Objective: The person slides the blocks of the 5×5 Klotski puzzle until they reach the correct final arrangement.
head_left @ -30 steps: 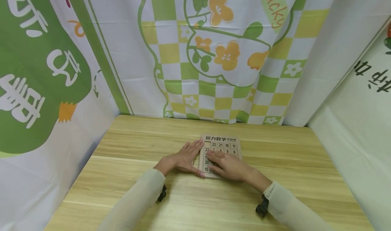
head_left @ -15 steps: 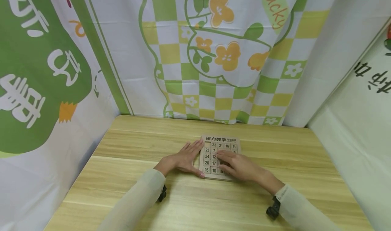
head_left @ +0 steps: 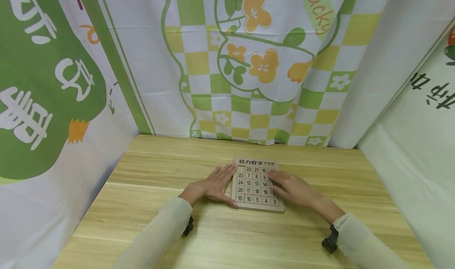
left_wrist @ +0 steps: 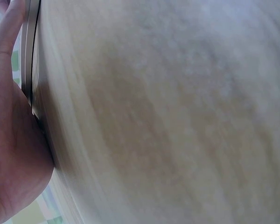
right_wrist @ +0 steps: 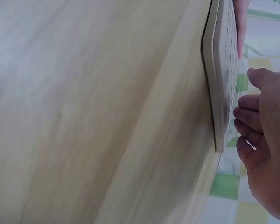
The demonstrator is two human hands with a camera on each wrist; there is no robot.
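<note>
A wooden sliding number puzzle (head_left: 256,209) lies flat on the table, with Chinese print along its top and rows of numbered tiles. The top left slot has no tile in it. My left hand (head_left: 215,185) is spread along the left edge, fingertips near the upper corner and thumb at the lower one. Over the right column is my right hand (head_left: 296,188), its fingers loosely bent and covering some tiles there. In the right wrist view the fingers (right_wrist: 249,119) sit beside the puzzle's face; whether a fingertip touches a tile, I cannot tell.
The wooden table (head_left: 199,241) has rounded back corners. A white curtain with green and yellow checks (head_left: 259,115) hangs right behind it. Printed cloths stand at the left (head_left: 46,87) and right (head_left: 419,134). A small black device (head_left: 330,240) is strapped at the right wrist.
My right hand has moved rightward across the puzzle, from the left columns to the right one, uncovering the middle tiles. My left hand has stayed at the left edge.
</note>
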